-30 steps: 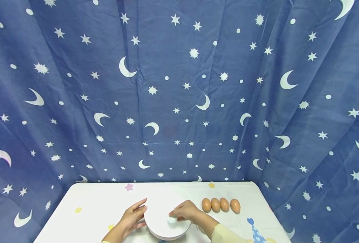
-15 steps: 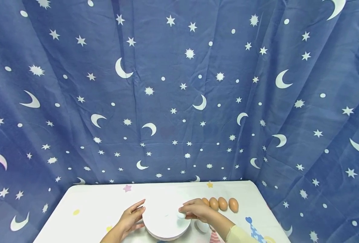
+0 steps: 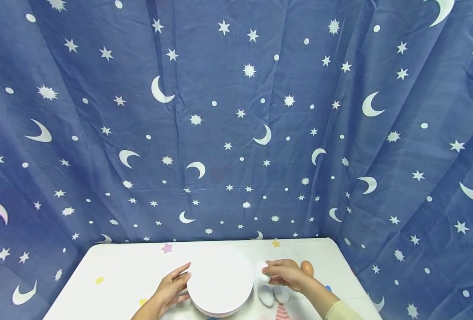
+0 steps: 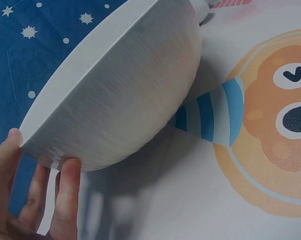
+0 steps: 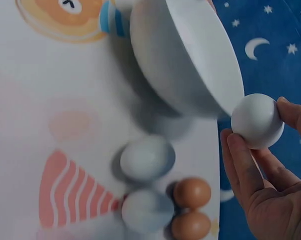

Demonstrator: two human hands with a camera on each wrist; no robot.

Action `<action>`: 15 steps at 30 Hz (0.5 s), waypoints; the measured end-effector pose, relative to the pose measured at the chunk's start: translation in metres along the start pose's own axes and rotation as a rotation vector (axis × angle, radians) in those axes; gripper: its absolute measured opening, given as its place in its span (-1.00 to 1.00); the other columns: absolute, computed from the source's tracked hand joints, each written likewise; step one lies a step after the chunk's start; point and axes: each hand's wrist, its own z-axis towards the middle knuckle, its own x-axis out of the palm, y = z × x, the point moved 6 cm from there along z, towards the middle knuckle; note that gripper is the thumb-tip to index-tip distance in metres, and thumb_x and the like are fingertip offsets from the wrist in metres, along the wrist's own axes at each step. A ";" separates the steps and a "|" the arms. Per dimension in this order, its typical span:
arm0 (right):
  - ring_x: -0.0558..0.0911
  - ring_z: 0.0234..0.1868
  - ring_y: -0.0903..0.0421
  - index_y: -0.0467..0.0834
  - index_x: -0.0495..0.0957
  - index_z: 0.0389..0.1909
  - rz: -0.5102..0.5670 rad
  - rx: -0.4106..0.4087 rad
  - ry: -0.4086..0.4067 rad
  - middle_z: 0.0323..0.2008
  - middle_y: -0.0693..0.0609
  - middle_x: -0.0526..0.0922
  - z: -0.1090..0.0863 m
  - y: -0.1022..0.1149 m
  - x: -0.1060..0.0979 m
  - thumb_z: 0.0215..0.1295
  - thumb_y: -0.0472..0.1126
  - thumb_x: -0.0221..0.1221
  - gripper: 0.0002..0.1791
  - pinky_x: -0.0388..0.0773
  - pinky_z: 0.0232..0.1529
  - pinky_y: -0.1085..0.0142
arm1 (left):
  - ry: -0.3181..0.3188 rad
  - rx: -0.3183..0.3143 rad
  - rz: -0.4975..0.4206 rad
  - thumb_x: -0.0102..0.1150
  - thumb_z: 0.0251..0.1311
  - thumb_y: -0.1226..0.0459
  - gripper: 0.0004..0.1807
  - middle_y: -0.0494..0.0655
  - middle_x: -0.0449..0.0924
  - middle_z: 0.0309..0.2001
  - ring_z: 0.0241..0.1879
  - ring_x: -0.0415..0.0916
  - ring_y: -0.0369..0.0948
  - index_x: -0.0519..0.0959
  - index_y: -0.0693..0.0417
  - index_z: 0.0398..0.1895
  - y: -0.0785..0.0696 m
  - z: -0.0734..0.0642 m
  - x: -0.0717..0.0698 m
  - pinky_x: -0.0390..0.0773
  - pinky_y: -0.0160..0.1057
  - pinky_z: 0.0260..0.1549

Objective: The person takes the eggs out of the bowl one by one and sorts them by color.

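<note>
A large white bowl point(image 3: 220, 284) stands on the table. On its left, my left hand point(image 3: 170, 286) rests fairly straight, spread fingers against the rim and outer wall; the left wrist view shows the fingertips point(image 4: 70, 167) on the bowl's point(image 4: 125, 90) outside. My right hand point(image 3: 288, 273) pinches a white egg point(image 5: 257, 121) between thumb and fingers, to the right of the bowl. Two more white eggs point(image 3: 266, 295) point(image 5: 148, 210) lie nearer the front, beside the bowl. Behind the right hand one brown egg point(image 3: 307, 268) shows; the right wrist view shows two brown eggs point(image 5: 192, 192).
A white tablecloth point(image 3: 124, 275) with printed cartoon figures covers the table. A blue curtain point(image 3: 220, 133) with moons and stars hangs behind and at both sides. A printed striped party hat point(image 5: 73, 192) lies flat under the eggs' side.
My right hand has carried the white egg from over the bowl rightward, to in front of the brown eggs. Two white eggs have come into sight beneath it. The left hand stays at the bowl.
</note>
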 end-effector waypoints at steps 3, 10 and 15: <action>0.72 -0.30 0.16 -0.60 0.37 0.16 0.005 0.007 -0.028 -0.03 -0.24 0.65 -0.004 -0.005 -0.015 0.20 -0.20 0.31 -0.34 0.73 -0.16 0.31 | 0.005 0.001 -0.009 0.21 0.32 0.08 -0.30 0.45 0.11 0.39 0.22 0.43 0.26 0.24 0.09 0.46 0.000 0.000 0.000 0.68 0.12 -0.06; 0.68 -0.23 0.12 -0.60 0.40 0.08 0.000 0.010 -0.064 0.10 -0.44 0.38 -0.013 -0.022 -0.039 0.21 -0.22 0.30 -0.41 0.72 -0.07 0.26 | 0.010 -0.002 -0.021 0.21 0.32 0.09 -0.29 0.45 0.12 0.39 0.14 0.53 0.14 0.22 0.10 0.46 -0.002 -0.001 0.001 0.68 0.12 -0.06; 0.67 -0.25 0.12 -0.62 0.42 0.06 -0.045 0.027 -0.131 -0.02 -0.30 0.41 -0.017 -0.036 -0.056 0.19 -0.22 0.31 -0.40 0.73 -0.12 0.27 | -0.004 -0.006 -0.015 0.21 0.32 0.09 -0.31 0.45 0.13 0.38 0.17 0.50 0.20 0.25 0.09 0.45 -0.002 -0.002 0.002 0.68 0.11 -0.07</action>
